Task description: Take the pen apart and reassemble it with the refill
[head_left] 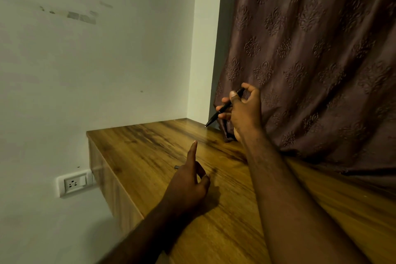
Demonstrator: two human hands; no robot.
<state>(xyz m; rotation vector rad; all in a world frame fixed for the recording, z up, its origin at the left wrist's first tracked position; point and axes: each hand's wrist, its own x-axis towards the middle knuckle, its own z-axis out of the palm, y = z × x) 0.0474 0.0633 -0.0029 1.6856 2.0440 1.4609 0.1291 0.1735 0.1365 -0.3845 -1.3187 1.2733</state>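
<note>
Holding the pen (pixel 220 113) up in the air, the right hand (pixel 244 113) has its fingers (pixel 224 100) and thumb curled round the top half of it. The pen looks whole, so the taking apart seems not to have begun. It slants: its tip points down and to the left, and its back end points up and to the right, hidden partly by the thumb. The counter (pixel 150 148) is below the pen's tip, and the tip does not touch it. The curtain (pixel 310 60) hangs just behind the pen.

The left hand (pixel 188 184) is below the pen and to its left, well apart from it, low over the counter. One finger (pixel 193 152) sticks out straight toward the pen and the others are curled in. A small grey piece (pixel 176 167) peeks out beside this hand. It is too small to tell what it is, or whether the hand holds it.

The bare tip half of the pen faces the left hand. To pull or twist the pen open, the left hand would likely need to come up and take that end.
</note>
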